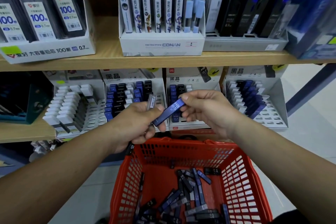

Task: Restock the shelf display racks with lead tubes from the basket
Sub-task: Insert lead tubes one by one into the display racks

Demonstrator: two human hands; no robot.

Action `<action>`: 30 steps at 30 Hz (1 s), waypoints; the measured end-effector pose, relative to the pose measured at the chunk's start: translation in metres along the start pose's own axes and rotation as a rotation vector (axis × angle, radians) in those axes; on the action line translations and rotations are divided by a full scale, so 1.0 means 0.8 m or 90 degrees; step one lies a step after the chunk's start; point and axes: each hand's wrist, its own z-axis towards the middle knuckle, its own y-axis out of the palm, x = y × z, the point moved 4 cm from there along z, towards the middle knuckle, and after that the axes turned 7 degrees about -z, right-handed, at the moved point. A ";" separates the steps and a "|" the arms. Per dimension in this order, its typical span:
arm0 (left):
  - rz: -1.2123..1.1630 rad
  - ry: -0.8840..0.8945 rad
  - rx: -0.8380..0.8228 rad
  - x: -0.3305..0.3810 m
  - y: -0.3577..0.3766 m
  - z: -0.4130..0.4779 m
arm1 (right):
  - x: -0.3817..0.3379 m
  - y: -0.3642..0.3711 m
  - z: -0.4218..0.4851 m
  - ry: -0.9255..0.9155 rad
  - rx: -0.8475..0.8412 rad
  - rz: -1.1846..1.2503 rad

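Your right hand [205,109] pinched the top end of a blue tube [170,111], thumb on top, fingers under. The tube was flat, rectangular glossy plastic with white "HB 0.5" print. Its lower end sat against your left hand [138,123], which was curled round a small bundle: a clear tube [151,102] stuck up past the thumb and a black tube [131,148] poked out below the palm. Both hands were up in front of the middle display rack [192,80], white card with slotted plastic rows. Blue and black tubes filled its left columns, with open slots to the right and front. The wooden shelf edge [109,62] ran above, well apart from the hands. The red basket [241,169], with lattice plastic walls, sat directly below, rim just under your wrists. Loose tubes [190,196] lay heaped on its floor.
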 end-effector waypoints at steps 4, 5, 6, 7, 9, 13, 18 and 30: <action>0.118 -0.041 0.005 -0.012 -0.006 -0.001 | 0.000 0.000 0.001 -0.030 0.017 -0.091; 0.149 -0.058 0.016 -0.016 -0.009 -0.002 | -0.001 0.001 0.002 -0.043 0.031 -0.124; 0.170 -0.078 0.028 -0.021 -0.014 -0.005 | -0.001 0.004 0.004 -0.056 0.045 -0.151; 0.180 -0.099 0.039 -0.026 -0.021 -0.009 | -0.003 0.010 0.006 -0.068 0.054 -0.167; 0.178 -0.139 0.065 -0.033 -0.036 -0.018 | -0.006 0.023 0.011 -0.089 0.062 -0.193; 0.112 -0.181 0.132 -0.041 -0.068 -0.037 | -0.013 0.056 0.022 -0.142 0.082 -0.252; 0.041 -0.121 0.148 -0.050 -0.090 -0.053 | -0.006 0.084 0.040 -0.217 0.137 -0.418; -0.052 -0.051 0.095 -0.051 -0.135 -0.064 | -0.015 0.125 0.055 -0.331 0.039 -0.566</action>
